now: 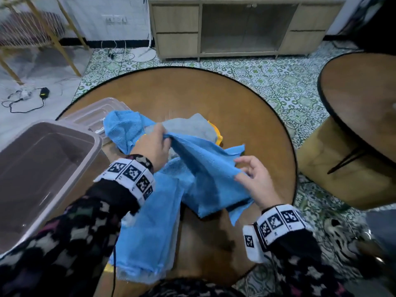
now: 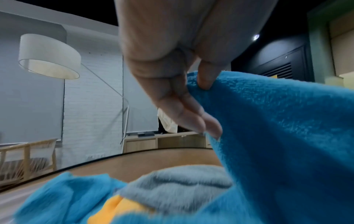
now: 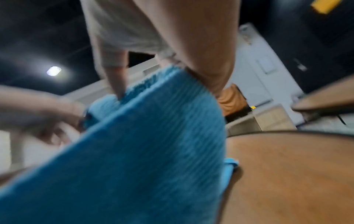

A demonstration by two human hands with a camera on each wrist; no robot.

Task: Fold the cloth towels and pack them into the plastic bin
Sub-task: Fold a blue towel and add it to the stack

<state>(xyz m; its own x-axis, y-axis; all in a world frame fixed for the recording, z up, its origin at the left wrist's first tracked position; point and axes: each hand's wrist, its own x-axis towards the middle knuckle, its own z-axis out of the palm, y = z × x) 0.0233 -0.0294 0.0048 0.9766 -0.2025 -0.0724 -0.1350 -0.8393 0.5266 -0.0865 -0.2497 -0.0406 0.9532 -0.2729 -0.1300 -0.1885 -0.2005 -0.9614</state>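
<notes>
A blue towel [image 1: 203,166] is stretched in the air over the round wooden table [image 1: 214,97]. My left hand [image 1: 166,136] pinches its far corner between thumb and fingers, as the left wrist view shows on the left hand [image 2: 197,89]. My right hand [image 1: 242,169] pinches the towel's right edge; the right wrist view of this hand [image 3: 166,71] is blurred. Behind lies a pile with a grey towel [image 1: 192,127], a yellow towel [image 1: 218,137] and another blue towel [image 1: 124,127]. The plastic bin [image 1: 95,144] stands at the left with nothing in it.
The bin's clear lid [image 1: 96,113] lies behind the bin. More blue cloth [image 1: 147,232] hangs over the table's near edge under my left forearm. A second round table [image 1: 364,93] stands to the right, a wooden cabinet [image 1: 235,28] at the back.
</notes>
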